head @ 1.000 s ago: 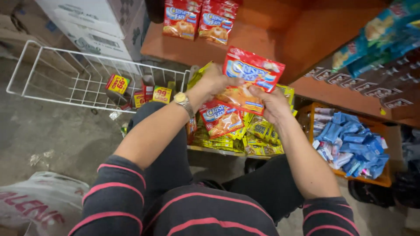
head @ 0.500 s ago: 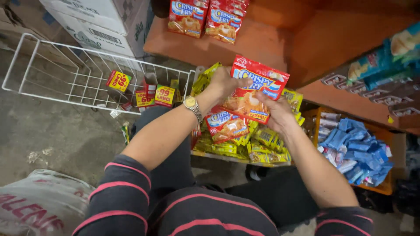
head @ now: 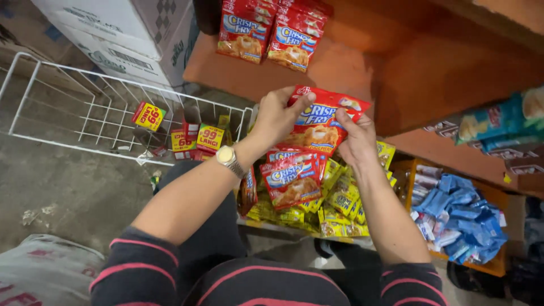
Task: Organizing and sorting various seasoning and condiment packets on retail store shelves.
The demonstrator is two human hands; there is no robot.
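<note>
Red snack packet (head: 323, 122) held in the air between 2 hands, above a heap of red and yellow packets (head: 309, 195). Left hand (head: 277, 116) clamps its upper left corner; right hand (head: 357, 139) pinches its right edge. Wristwatch (head: 228, 156) on left wrist. 2 matching packets (head: 269, 31) lie on the orange shelf (head: 351, 68) beyond. White wire rack (head: 85, 113) at left.
</note>
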